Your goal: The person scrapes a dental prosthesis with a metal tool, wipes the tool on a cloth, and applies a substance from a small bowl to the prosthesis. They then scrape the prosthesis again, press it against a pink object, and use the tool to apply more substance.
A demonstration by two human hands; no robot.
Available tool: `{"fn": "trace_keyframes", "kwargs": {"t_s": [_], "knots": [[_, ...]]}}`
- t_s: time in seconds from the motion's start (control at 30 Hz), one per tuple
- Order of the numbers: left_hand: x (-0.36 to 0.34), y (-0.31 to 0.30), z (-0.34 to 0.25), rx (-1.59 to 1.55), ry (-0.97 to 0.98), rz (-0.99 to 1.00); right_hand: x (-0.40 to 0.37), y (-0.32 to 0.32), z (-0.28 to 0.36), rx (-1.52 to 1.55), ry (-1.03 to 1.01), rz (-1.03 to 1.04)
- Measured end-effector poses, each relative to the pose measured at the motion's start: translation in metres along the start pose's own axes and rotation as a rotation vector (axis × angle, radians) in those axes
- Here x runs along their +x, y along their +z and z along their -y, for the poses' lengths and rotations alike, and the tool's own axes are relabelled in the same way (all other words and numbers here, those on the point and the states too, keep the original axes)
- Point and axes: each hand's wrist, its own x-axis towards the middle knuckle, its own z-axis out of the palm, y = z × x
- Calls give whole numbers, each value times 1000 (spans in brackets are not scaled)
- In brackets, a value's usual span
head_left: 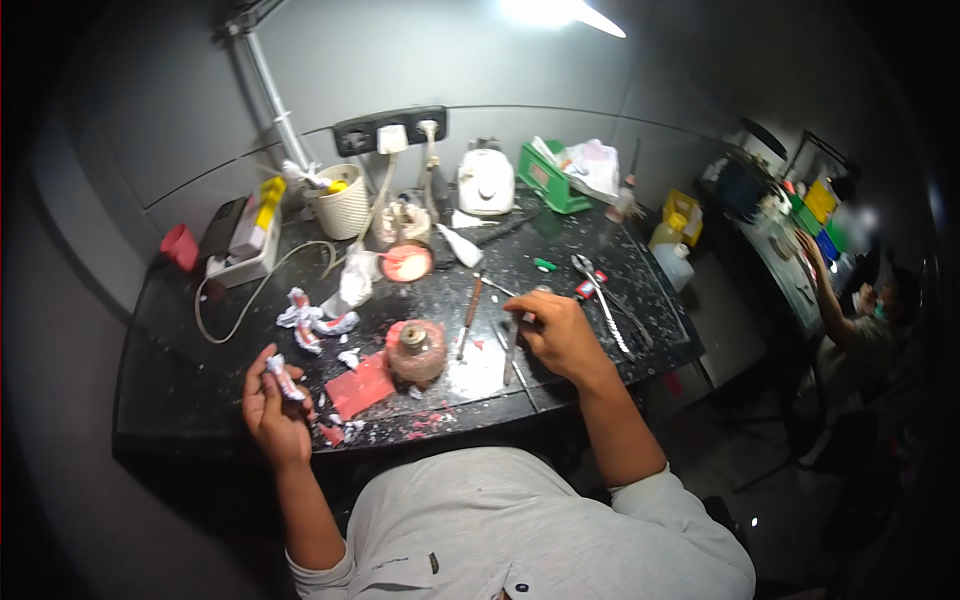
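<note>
At the front left of the bench, my left hand point(275, 420) is closed around a small white plaster dental model point(285, 378) with pink-red wax on it. My right hand point(558, 335) has thumb and forefinger pinched at the upper end of a thin metal wax knife point(511, 355), which points down at the bench. Left of it lies a brown-handled tool point(470, 315). Between my hands stands a round glass spirit lamp point(416, 352), beside a pink wax sheet point(360, 388). More white and pink plaster models point(312, 322) are behind my left hand.
Behind are a bowl of pink material point(407, 262), a woven basket point(340, 205), a white device point(486, 183) and a green bin point(550, 180). A twisted metal tool point(603, 310) lies right. Wax scraps litter the front edge. Another person point(870, 325) works at a far-right bench.
</note>
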Motion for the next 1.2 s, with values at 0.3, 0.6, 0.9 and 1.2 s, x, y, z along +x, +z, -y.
{"fn": "trace_keyframes", "kwargs": {"t_s": [0.3,0.6,0.9,1.2], "knots": [[-1,4,-6,36,-24,-9,45,-25,38,-474,-116,210],[-2,7,-7,93,-33,-11,84,6,17,-391,78,488],[-3,6,-3,128,-16,16,72,-8,-1,-395,188,431],[-4,6,-4,145,-11,54,66,-21,7,-361,254,396]]}}
